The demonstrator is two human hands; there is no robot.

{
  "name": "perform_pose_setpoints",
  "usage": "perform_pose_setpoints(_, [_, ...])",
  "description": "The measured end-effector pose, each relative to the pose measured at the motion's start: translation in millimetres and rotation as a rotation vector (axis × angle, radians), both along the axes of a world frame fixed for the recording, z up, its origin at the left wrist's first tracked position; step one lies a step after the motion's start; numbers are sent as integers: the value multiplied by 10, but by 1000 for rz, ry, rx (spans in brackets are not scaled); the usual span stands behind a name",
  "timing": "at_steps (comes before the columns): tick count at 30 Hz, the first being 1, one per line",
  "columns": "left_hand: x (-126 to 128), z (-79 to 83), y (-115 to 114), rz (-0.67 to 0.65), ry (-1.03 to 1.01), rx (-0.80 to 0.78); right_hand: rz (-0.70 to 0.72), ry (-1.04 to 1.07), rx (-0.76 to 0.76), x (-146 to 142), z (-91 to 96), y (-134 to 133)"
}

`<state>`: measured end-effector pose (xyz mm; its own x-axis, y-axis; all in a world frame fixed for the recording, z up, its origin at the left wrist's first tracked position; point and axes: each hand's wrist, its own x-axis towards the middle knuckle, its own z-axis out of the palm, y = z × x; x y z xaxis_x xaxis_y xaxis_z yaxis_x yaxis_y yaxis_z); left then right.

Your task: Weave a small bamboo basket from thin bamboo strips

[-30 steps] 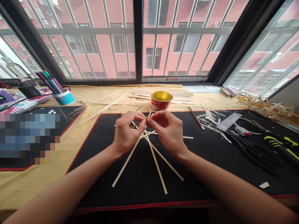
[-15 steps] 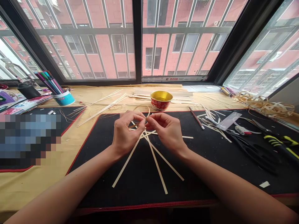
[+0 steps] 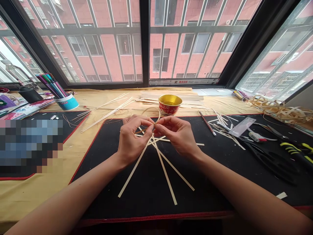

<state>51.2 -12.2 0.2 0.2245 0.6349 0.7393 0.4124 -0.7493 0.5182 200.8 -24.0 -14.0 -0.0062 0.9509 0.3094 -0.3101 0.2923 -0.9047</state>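
1. Pinching with the fingers (image 3: 148, 122) of the left hand (image 3: 133, 135), thumb and forefinger almost together at the tips, and holding a thin tan strip (image 3: 159, 113) near the middle of the frame.
2. Pinching likewise with the right hand (image 3: 181, 133), thumb against forefinger, right beside the left fingertips, and gripping the same strip; hiding the exact point of contact between the tips.
3. Bending the strip into a slender loop above the meeting fingertips, slightly above the centre of the frame.
4. Crossing just below the fingertips, as pale flat strips (image 3: 166, 176), and fanning out over the black mat (image 3: 110, 195) toward the bottom centre and the right.
5. Looking past the fingertips onto a red bowl (image 3: 170, 107), gold inside, standing upright near the far edge of the mat.
6. Lying aslant right of centre, as a pencil (image 3: 207, 123), beside a scatter of short pale strips (image 3: 219, 118).
7. Resting at the right of the frame, as a black-handled tool (image 3: 266, 160), below a loose tangle of strips (image 3: 278, 112).
8. Standing at the upper left, as a blue cup (image 3: 67, 103) bristling with pens (image 3: 52, 86), with long thin strips (image 3: 109, 113) to its right on yellowish cloth (image 3: 77, 143).
9. Rising across the top, as a dark window frame (image 3: 145, 49).
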Motion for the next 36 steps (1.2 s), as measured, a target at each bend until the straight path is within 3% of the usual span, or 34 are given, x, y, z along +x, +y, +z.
perform_pose_setpoints(8, [10, -31, 6, -57, -101, -49, 26, 40, 0, -21, 4, 10])
perform_pose_setpoints(15, [-4, -29, 21, -68, -53, -11, 52, 51, -1, -11, -18, 16])
perform_pose_setpoints(27, [20, -70, 30, -114, -159, -122, 222, 190, -158, -43, 31, -7])
perform_pose_setpoints(32, [18, -53, 34, -170, -225, -208, 338, 175, -103, -6, 11, 5])
perform_pose_setpoints(36, [19, -65, 50, -207, -272, -287, 320, 178, -40, -12, -25, 23])
